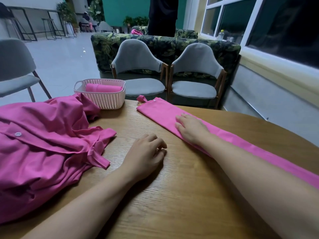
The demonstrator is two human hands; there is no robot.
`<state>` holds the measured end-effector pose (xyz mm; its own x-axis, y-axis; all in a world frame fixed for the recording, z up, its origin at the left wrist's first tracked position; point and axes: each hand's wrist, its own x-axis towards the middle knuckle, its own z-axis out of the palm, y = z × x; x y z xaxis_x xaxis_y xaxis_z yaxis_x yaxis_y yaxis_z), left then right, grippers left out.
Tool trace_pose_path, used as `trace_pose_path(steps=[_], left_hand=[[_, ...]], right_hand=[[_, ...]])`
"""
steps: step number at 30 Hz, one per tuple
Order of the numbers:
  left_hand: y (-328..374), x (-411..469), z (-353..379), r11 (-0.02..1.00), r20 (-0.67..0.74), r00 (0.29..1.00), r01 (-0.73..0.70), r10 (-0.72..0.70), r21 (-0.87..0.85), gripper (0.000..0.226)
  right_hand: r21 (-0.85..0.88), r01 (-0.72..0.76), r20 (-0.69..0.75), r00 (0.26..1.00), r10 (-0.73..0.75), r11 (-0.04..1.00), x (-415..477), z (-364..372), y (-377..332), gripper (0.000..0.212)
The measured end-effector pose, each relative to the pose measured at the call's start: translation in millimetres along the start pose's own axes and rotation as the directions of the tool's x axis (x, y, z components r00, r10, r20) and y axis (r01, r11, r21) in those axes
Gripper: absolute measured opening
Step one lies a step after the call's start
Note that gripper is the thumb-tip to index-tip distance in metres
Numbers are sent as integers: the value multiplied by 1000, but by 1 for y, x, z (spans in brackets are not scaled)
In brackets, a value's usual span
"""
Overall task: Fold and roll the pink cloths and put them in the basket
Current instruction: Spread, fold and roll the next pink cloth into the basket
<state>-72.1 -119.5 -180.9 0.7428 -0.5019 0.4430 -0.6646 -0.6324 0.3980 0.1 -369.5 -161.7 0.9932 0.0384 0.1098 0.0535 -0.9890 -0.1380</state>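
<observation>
A pink cloth folded into a long narrow strip (158, 111) lies on the wooden table (172, 195), running from the far middle toward the near right edge. My right hand (191, 128) rests flat on this strip with straight fingers. My left hand (146, 156) lies on the bare wood left of the strip, fingers loosely curled and holding nothing. A heap of crumpled pink cloths (43, 149) covers the table's left side. The pale pink plastic basket (103, 99) stands at the far edge with a rolled pink cloth (103, 87) inside.
Two grey chairs (138, 69) (196, 73) stand beyond the table, a leaf-patterned sofa (165, 45) behind them. A third grey chair (15, 71) is at far left. A window wall (276, 40) runs along the right. A person in dark clothes (163, 14) stands at the back.
</observation>
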Motion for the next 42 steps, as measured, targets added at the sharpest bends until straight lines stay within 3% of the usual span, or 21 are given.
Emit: trace_pose_path(steps=[5,9,12,15,25,32,38,42], left_hand=[[-1,1,2,1000,1,1000,-8,8,-29,13],[-1,2,3,999,10,1000,-21,22,-41,16],[1,2,3,997,29,999,-11,13,-71,19],[1,1,3,996,29,1000,-7,10,-87,19],[0,3,2,993,26,1000,8,-5,-117,13],[-3,2,2,991,22,1000,17,-15,-133,11],[-5,1,0,989,19,1000,22,-20,-143,9],[-5,2,0,989,22,1000,21,-18,-146,10]], right_hand=[[-41,252,-19,967,-253,967,-43,-37,53,53],[-108,291,65,956,-286,951,-91,-52,101,65],[-66,324,135,940,-313,944,-120,-42,113,54],[50,256,143,955,-261,965,-131,-34,107,51],[78,100,80,991,-107,992,-87,-11,93,58],[49,-134,16,991,133,990,-39,0,57,61],[88,-360,-38,931,364,929,-8,8,20,64],[115,-305,8,952,306,945,-12,5,13,60]])
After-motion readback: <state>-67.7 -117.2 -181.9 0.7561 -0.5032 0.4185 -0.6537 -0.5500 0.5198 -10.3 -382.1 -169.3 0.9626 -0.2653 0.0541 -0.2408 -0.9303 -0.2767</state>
